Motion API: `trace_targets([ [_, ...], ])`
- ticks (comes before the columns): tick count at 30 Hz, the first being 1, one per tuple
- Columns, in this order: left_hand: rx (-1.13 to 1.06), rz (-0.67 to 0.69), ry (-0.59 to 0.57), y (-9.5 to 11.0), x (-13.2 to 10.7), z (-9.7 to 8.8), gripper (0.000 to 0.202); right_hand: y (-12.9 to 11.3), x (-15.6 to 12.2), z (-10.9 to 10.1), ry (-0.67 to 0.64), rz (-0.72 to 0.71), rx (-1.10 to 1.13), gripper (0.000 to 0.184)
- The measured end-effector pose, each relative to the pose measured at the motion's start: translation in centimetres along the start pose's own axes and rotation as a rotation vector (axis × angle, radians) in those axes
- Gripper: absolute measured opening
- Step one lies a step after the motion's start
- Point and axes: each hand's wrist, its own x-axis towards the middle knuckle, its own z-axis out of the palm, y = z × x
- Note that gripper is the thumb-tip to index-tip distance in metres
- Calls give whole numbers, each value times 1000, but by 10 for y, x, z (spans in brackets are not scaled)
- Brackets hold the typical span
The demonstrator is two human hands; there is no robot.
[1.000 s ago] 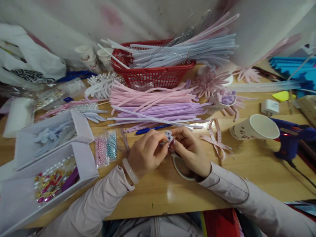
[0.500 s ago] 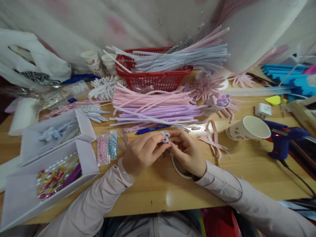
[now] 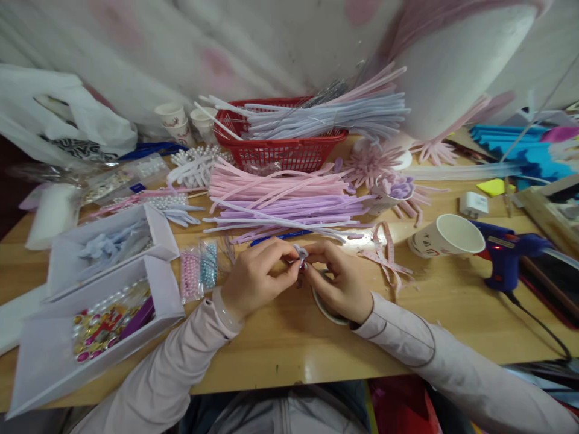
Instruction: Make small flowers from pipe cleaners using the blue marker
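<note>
Head view: we see a small pale lilac-blue piece (image 3: 300,252), prob. looped, though fingers hide part of it. It's up above the desk (image 3: 280,352), btwn our L hand (image 3: 259,278) & R hand (image 3: 342,284), both pinched on it w/ thumb + fingertips.

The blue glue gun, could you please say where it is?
In the head view, the blue glue gun is at the right, on the table, beside a white paper cup.
</note>
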Motion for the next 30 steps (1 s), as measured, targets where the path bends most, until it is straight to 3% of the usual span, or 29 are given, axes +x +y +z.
trace_targets([
  [6,-35,68,-58,-5,0,-3,14,-1,0,0,-7,168,266,12],
  [15,440,383,-52,-6,-1,1,15,-3,3,-3,-24,170,192,13],
  [20,474,328,-45,-1,-1,2,10,-4,4,-1,-49,177,154,11],
  [26,396,364,0,-8,-9,2,17,0,9,-4,2,389,491,16],
  [30,359,387,15,-9,-8,3,18,0,10,-4,-31,415,670,18],
])
